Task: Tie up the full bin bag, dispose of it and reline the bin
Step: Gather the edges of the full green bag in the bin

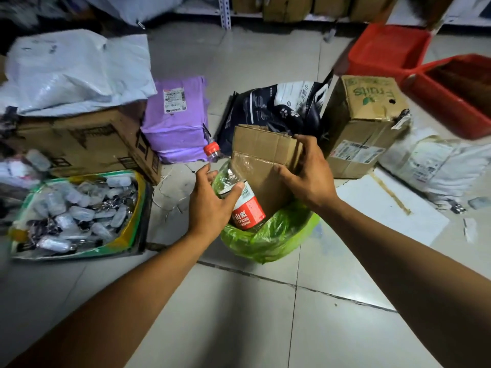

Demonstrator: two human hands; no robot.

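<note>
A bin lined with a green bag point(273, 235) stands on the tiled floor in the middle of the head view. Out of it stick a clear plastic bottle point(247, 208) with a red cap and red label, and a flattened cardboard box point(261, 166). My left hand point(210, 197) wraps around the bottle's middle. My right hand point(305, 171) grips the right edge of the cardboard box. The bin's own body is hidden under the bag.
Left of the bin lies a green-lined box of small plastic items point(77, 213), behind it a large carton point(79, 144) and purple parcels point(175, 120). A black pet-food bag point(276, 107), a fruits carton point(364, 123), red crates point(393, 49) and white parcels point(438, 166) stand behind and right.
</note>
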